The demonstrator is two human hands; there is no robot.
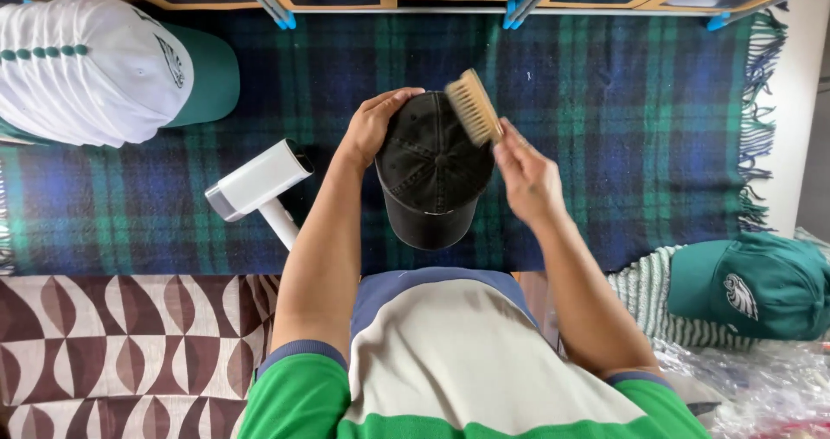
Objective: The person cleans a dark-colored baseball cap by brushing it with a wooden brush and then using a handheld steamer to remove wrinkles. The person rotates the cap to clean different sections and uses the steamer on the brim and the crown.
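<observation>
- two piles of caps flank the work: white caps (82,67) far left, a green cap (752,288) at lower right; a white handheld steamer (259,184) lies just beside the left forearm on the plaid blanket (622,119).
- black cap's (432,175) underside is hidden.
- left hand (372,128) grips the black cap's crown; right hand (527,175) is clamped on a wooden brush (473,106), bristles at the cap's top edge.

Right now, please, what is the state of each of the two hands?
Left hand: closed over the side of the black cap, holding it.
Right hand: closed on the wooden brush, bristles at the cap.
</observation>
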